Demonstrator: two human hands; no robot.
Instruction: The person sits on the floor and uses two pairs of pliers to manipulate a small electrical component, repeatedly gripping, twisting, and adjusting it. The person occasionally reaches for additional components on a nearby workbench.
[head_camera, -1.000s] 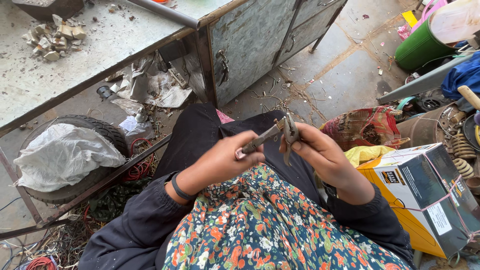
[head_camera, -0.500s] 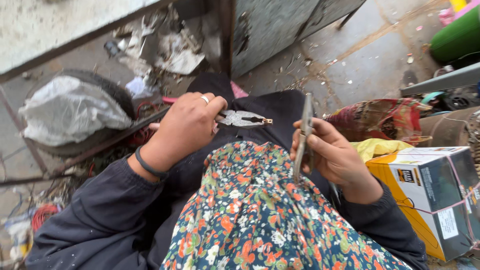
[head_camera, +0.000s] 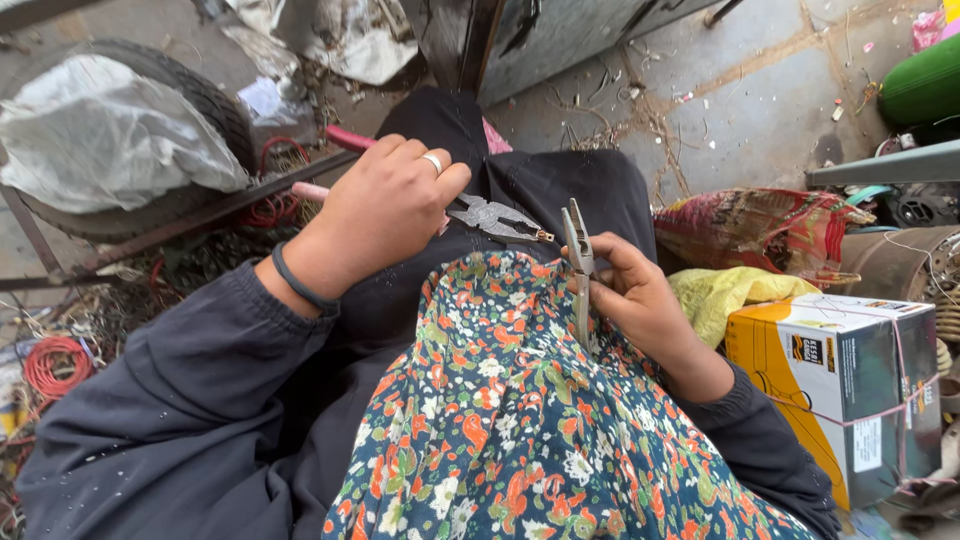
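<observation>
Right now, seen from the head camera looking down at a lap:

Left hand: the left hand (head_camera: 385, 205), a ring on one finger and a dark band at the wrist, is curled shut around the pink handles of a pair of metal pliers (head_camera: 495, 217) lying across the black-clothed lap.

Pliers with pink handles: they lie nearly flat, their grey metal head pointing toward the other hand; one pink handle end pokes out past the knuckles on the far side.

Right hand: the right hand (head_camera: 640, 300) is closed on a second, slim pair of grey metal pliers (head_camera: 577, 250), gripping them low down so that the nose stands upright above the fingers.

Gap between tools: the tip of the flat pliers sits just beside the upright pair; I cannot tell whether they touch.

Lap: a floral cloth in dark blue, orange and white (head_camera: 520, 430) covers the nearer part of the lap, under the right hand.

Right side: a yellow and black cardboard box (head_camera: 840, 380) stands on the floor just beside the right forearm, with a crumpled yellow plastic bag (head_camera: 730, 295) between it and the hand.

Left side: a worn black rubber tyre (head_camera: 205, 100) holds a bundled white plastic sheet (head_camera: 110, 140); a coil of red wire (head_camera: 55, 365) lies near the left elbow.
</observation>
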